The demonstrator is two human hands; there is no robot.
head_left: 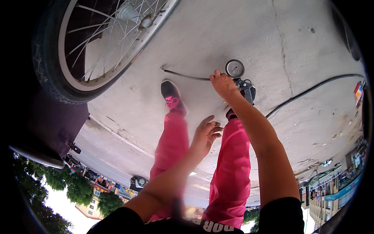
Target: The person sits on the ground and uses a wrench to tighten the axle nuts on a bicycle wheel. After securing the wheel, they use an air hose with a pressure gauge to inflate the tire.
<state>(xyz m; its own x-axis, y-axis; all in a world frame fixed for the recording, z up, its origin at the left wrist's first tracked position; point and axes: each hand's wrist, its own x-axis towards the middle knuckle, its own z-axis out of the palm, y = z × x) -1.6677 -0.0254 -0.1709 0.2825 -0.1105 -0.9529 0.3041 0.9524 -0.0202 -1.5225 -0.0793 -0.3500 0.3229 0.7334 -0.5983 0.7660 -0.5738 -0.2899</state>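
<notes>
My right hand [224, 85] is closed around the end of a tire inflator where its short black hose [189, 76] comes out. A round dial gauge [235, 68] sits just beyond the fingers, and the black ribbed inflator body [247, 92] shows beside my wrist, partly covered by it. The short hose reaches left to a metal chuck [162, 68], which touches nothing but perhaps the ground. My left hand [206, 134] hovers in front of my legs, fingers loosely bent and apart, holding nothing.
A spoked wheel [66, 50] with a black tire stands at the upper left beside a dark panel [50, 124]. A thick black air hose [311, 90] curves away to the right over the concrete ground [265, 43]. My dark shoe [170, 90] is below the chuck.
</notes>
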